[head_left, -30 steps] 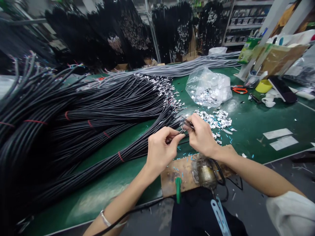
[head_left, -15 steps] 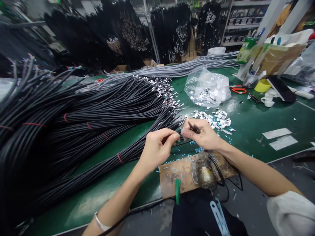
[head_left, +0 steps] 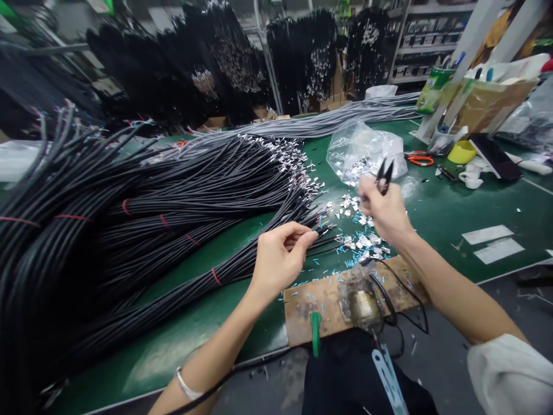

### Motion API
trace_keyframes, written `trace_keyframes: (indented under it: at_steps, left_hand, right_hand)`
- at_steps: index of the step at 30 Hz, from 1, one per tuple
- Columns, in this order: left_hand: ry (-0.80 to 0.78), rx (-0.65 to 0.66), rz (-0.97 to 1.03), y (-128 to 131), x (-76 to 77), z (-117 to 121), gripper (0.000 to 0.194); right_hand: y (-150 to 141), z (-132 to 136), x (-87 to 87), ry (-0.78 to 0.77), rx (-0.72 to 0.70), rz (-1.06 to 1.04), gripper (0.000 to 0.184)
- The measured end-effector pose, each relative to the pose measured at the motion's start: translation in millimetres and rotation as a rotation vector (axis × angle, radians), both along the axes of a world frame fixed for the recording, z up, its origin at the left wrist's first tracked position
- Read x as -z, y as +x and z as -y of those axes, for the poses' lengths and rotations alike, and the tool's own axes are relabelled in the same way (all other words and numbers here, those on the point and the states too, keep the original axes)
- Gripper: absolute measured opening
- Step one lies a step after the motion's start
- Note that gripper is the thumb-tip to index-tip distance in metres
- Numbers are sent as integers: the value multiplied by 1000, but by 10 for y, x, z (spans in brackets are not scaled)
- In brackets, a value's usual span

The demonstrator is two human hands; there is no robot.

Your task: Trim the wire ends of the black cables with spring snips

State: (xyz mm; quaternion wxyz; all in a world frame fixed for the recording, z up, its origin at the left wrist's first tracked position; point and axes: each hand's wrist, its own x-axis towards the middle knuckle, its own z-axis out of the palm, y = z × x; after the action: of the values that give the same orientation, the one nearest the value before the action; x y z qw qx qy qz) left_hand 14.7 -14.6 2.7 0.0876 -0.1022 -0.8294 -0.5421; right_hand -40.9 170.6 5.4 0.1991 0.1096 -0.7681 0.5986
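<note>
My left hand (head_left: pixel 283 253) pinches the end of a black cable (head_left: pixel 320 231) between thumb and fingers, its stripped tip pointing right. More black cables (head_left: pixel 254 256) run beneath that hand in a bundle tied with a red band (head_left: pixel 216 276). My right hand (head_left: pixel 384 204) is closed around dark thread snips (head_left: pixel 384 173), whose two pointed blades stick up, slightly apart. Below the right hand lie silvery foil scraps (head_left: pixel 367 245) mixed with small blue bits of wire insulation (head_left: pixel 351 262).
A clear plastic bag (head_left: pixel 367 150) of scraps stands behind my right hand. Orange-handled scissors (head_left: pixel 420 158), yellow tape (head_left: pixel 462 152) and a phone (head_left: pixel 495 157) lie to the right. A motor-like device (head_left: pixel 363 302) sits on a wooden board (head_left: pixel 298 305) at the near edge. Grey cables (head_left: pixel 337 118) stretch across the back.
My right hand has moved away from the left, up and to the right, with the snips now pointing upward. More foil scraps lie near the board. My left hand has stayed nearly in place.
</note>
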Motion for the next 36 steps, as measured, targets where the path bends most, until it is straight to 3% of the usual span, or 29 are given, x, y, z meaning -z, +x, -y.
trace_keyframes:
  at_steps: [2,6,13,23,32,36]
  left_hand:
    - [64,-37,-5,0,-14,3,19]
    - [93,-97,-60,9,-5,-11,18]
    - [32,-120,-142,46,11,-39,16]
    - [108,33,220,-59,-2,6,19]
    - [229,-78,55,-5,19,-75,19]
    - [264,-15,101,-43,13,-51,21]
  right_hand:
    - [-2,-24,-51,-32,30,-41,28]
    - [194,68,-73,228,-137,-237,7]
    - [355,126,-32,368,-152,-484,19]
    - [385,169,43,580,-105,-430,25]
    - [438,157,1,558,-86,-369,11]
    - [406,167,23,495,-161,-285,17]
